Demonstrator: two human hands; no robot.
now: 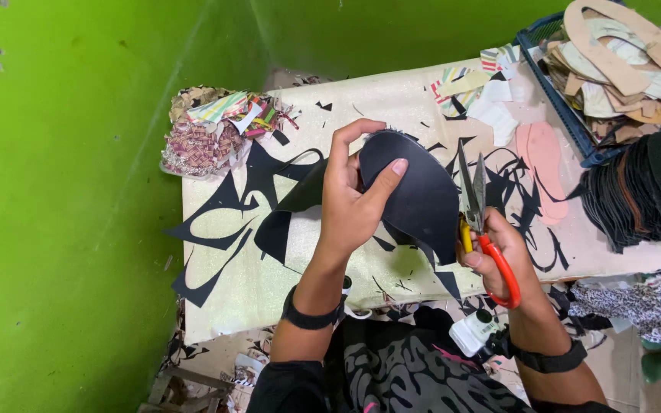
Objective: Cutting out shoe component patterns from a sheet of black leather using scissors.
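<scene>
Both hands work above a cream bench (223, 306) littered with black offcuts (216, 222). Left hand (350, 203) pinches a curved black sheet piece (415, 195), thumb on its face, holding it up over the middle of the bench. Right hand (499, 252) grips orange-handled scissors (480, 222), blades pointing up just beside the piece's right edge. A heap of patterned scraps (212, 130) sits at the bench's far left corner. A blue crate (568, 115) of tan cut-outs stands at the far right, with a stack of black shapes (644, 191) beside it. Bright green walls (63, 191) enclose the left and back.
</scene>
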